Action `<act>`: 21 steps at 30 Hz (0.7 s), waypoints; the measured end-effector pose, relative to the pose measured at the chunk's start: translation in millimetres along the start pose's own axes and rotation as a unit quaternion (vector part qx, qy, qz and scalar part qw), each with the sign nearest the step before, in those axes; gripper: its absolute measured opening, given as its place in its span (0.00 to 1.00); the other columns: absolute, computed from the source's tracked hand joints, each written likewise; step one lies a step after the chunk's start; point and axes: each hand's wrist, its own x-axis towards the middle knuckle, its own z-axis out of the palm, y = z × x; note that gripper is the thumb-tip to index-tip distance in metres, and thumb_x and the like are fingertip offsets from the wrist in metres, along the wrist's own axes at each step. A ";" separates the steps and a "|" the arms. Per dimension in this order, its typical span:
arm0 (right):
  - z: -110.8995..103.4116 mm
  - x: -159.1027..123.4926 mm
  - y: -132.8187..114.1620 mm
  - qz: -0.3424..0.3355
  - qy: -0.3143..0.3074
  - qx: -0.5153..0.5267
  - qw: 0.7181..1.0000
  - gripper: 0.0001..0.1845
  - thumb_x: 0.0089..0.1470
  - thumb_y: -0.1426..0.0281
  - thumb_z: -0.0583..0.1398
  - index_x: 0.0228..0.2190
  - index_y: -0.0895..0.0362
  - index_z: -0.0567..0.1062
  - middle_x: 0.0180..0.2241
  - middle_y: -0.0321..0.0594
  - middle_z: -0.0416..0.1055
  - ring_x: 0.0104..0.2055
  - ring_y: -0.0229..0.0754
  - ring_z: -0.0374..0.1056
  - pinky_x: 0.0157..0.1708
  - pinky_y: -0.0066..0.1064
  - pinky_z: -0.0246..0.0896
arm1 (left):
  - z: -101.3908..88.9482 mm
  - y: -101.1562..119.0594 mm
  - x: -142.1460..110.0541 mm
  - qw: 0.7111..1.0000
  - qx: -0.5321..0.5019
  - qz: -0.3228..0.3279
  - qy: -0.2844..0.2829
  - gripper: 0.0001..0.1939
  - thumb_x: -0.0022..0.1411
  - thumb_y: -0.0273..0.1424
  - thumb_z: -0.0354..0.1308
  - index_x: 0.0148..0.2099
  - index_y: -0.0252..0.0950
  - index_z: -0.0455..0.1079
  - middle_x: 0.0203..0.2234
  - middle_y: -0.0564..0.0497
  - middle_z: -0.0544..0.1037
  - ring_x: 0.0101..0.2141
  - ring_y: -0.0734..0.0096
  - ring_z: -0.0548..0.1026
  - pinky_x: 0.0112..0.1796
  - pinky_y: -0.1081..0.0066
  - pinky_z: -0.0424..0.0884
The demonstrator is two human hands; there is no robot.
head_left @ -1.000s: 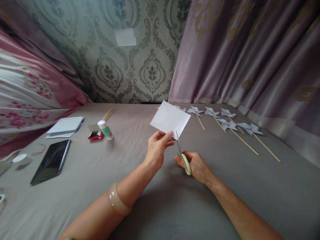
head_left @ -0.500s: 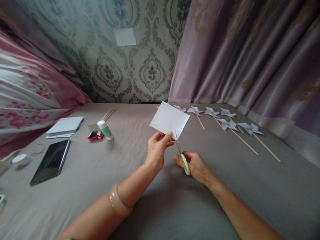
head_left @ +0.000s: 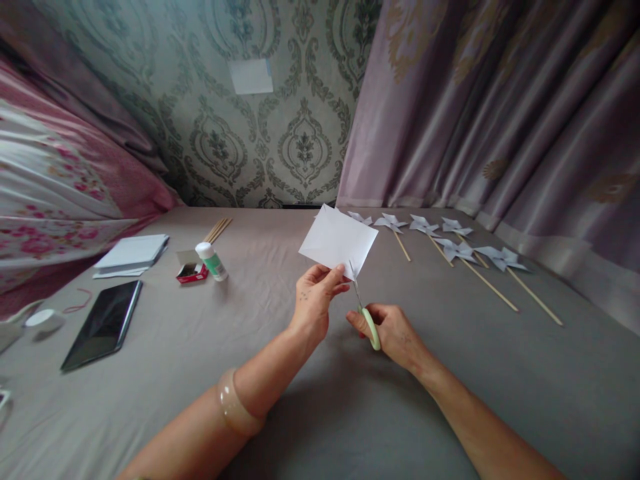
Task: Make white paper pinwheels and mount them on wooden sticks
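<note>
My left hand pinches a square sheet of white paper by its lower edge, thumb on the near face. The sheet is held up above the cloth, one corner pointing down toward me. In my right hand is a pair of scissors with pale green handles. Their blades reach up to the paper's lower corner, just right of my left fingertips, and one blade lies over the sheet. How far the paper is cut cannot be made out.
Several paper pinwheels on wooden sticks lie at the back right. On the left are a glue stick, a small red box, thin wooden sticks, stacked white paper and a dark tablet. Grey cloth covers the surface.
Very little differs. The paper has tilted slightly at its right side, and the scissors stay at its lower corner with both hands nearly still.
</note>
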 end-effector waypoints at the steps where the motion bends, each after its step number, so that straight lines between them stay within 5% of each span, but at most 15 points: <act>1: 0.2 0.0 -0.2 -0.001 0.003 0.000 1.000 0.23 0.42 0.51 0.62 0.16 0.58 0.67 0.16 0.33 0.61 0.20 0.33 0.54 0.20 0.27 0.47 | -0.1 -0.1 0.1 1.000 0.001 -0.001 -0.002 0.13 0.43 0.33 0.69 0.25 0.32 0.69 0.22 0.52 0.75 0.25 0.76 0.73 0.31 0.74 0.69; 21: 2.7 -0.4 -1.4 -0.012 0.056 -0.030 0.998 0.24 0.42 0.52 0.62 0.13 0.57 0.64 0.13 0.32 0.57 0.19 0.33 0.51 0.19 0.27 0.46 | -0.1 1.5 -0.2 1.000 0.005 0.004 -0.011 0.13 0.44 0.34 0.69 0.25 0.32 0.69 0.22 0.52 0.74 0.26 0.77 0.72 0.31 0.74 0.69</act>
